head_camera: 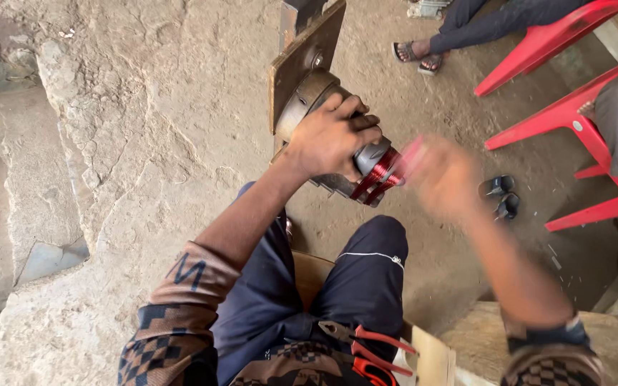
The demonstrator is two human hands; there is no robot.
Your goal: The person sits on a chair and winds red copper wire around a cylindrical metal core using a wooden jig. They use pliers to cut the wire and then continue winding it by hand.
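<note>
Head view, looking down past the person's knees to a dirt floor point(144, 143).

Left hand point(330, 136): fingers curled shut over the top of a grey cylindrical winding former point(372, 159), gripping it. The former sticks out from a round metal drum point(307, 96), which is bolted to a brown upright board point(302, 57) just beyond the hand.

Red wire coil point(378, 177): wound round the former directly below and to the right of the left hand's knuckles, touching the grey body. Turns lie side by side in a narrow band.

Right hand point(441, 175): heavily motion-blurred, just right of the coil. A pinkish-red streak shows at its fingertips next to the coil. Cannot tell whether the hand is open or closed, or whether it holds the wire.

Near the wrists: pliers with red handles point(366, 342) lie on the lap, well below both hands, jaws pointing left. Pale wooden seat edge point(430, 357) just right of them.

Beyond the right hand: a pair of dark sandals point(501, 194) on the floor, near it; red plastic chairs point(574, 121) farther right, with other people's legs and feet there. No packages, labels or signs can be made out near either hand.
</note>
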